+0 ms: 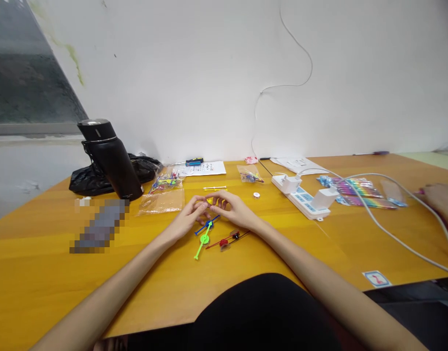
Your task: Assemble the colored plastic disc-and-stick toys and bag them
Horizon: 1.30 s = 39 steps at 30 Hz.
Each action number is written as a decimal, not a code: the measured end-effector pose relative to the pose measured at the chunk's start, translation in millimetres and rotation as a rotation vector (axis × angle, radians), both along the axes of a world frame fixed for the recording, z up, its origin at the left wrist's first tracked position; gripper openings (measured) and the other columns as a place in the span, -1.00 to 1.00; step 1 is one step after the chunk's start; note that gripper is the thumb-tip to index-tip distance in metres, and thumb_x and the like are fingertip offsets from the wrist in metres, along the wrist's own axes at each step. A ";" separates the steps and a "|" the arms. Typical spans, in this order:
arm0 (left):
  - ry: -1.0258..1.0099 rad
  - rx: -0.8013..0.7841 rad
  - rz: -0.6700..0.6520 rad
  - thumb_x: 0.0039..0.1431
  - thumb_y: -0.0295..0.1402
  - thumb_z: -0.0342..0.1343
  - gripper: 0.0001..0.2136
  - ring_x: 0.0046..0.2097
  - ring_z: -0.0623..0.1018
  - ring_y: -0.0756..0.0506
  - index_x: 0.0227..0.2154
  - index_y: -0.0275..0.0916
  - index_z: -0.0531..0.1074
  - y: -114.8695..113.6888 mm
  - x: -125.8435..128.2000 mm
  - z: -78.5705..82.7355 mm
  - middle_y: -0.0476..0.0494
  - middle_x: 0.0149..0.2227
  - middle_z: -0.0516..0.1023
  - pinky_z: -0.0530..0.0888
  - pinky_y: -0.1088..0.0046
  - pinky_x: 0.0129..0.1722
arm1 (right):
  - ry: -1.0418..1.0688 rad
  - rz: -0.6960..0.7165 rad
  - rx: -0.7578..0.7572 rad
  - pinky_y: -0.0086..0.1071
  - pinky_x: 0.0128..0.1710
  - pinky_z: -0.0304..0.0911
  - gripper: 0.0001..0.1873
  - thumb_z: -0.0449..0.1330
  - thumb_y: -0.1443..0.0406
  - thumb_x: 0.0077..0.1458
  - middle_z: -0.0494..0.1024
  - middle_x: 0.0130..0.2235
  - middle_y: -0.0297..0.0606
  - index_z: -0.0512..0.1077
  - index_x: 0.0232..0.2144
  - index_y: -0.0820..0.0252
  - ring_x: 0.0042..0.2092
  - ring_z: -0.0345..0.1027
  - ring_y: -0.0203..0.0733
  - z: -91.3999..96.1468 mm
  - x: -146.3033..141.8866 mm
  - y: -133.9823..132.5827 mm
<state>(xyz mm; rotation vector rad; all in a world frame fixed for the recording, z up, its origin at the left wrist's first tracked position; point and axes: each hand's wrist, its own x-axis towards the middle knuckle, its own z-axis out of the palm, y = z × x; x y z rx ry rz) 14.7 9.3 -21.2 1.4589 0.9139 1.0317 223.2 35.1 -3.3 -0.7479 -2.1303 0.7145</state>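
Note:
Both hands meet over the middle of the table, fingertips pinched together around a small yellow plastic piece (pixel 209 200). My left hand (pixel 190 217) is closed at its left side and my right hand (pixel 234 209) at its right; the fingers cover most of the piece. Just below them lie a blue spinner arrow (pixel 209 224) and a bright green spinner arrow (pixel 204 239). A red spinner arrow (pixel 223 243) and a black one (pixel 236 235) rest near my right wrist. Beyond the fingers are a white arrow (pixel 215 187) and a yellow arrow behind the hands.
A black bottle (pixel 112 163) stands at left by a black plastic bag (pixel 88 181). Bags of arrows (pixel 167 183) (pixel 250 174) lie farther back. At right are a white power strip (pixel 302 197) with cables, colourful packs (pixel 362 192) and another person's hand (pixel 441 200).

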 end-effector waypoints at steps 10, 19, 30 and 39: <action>-0.035 -0.060 -0.017 0.22 0.02 0.14 -0.60 -0.21 0.57 -0.08 -0.11 -0.22 0.36 3.8 -0.2 -3.2 -0.18 -0.13 0.55 0.48 0.42 -0.26 | 0.015 -0.122 -0.007 -0.41 -0.29 0.27 -0.70 0.21 0.05 0.23 0.51 -0.32 -0.30 0.41 -0.22 0.17 -0.33 0.35 -0.24 -1.8 -3.2 -1.0; 0.039 -0.051 -0.030 0.25 -0.11 0.12 -0.72 -0.26 0.55 -0.06 -0.19 -0.25 0.41 3.0 0.0 -1.0 -0.18 -0.21 0.58 0.46 0.40 -0.22 | -0.125 -0.552 0.155 -0.40 -0.44 0.01 -0.60 0.13 0.08 0.24 0.31 -0.59 -0.42 0.20 -0.56 0.13 -0.52 0.17 -0.31 10.4 5.9 -2.9; 0.071 -0.019 -0.043 0.24 -0.16 0.12 -0.76 -0.24 0.56 -0.08 -0.20 -0.24 0.41 2.3 -0.4 0.4 -0.19 -0.21 0.58 0.47 0.38 -0.20 | 0.052 -0.446 0.144 -0.35 -0.18 0.39 -0.82 0.16 0.24 0.20 0.60 -0.33 -0.27 0.36 -0.14 0.12 -0.29 0.53 -0.18 11.7 16.9 8.7; 0.087 -0.006 -0.054 0.24 -0.20 0.10 -0.77 -0.25 0.55 -0.07 -0.18 -0.25 0.39 3.6 -1.0 -1.1 -0.19 -0.20 0.57 0.47 0.37 -0.19 | 0.070 -0.393 0.210 -0.27 -0.08 0.41 -0.83 0.18 0.30 0.17 0.58 -0.18 -0.18 0.40 -0.16 0.16 -0.18 0.50 -0.15 6.0 22.5 15.9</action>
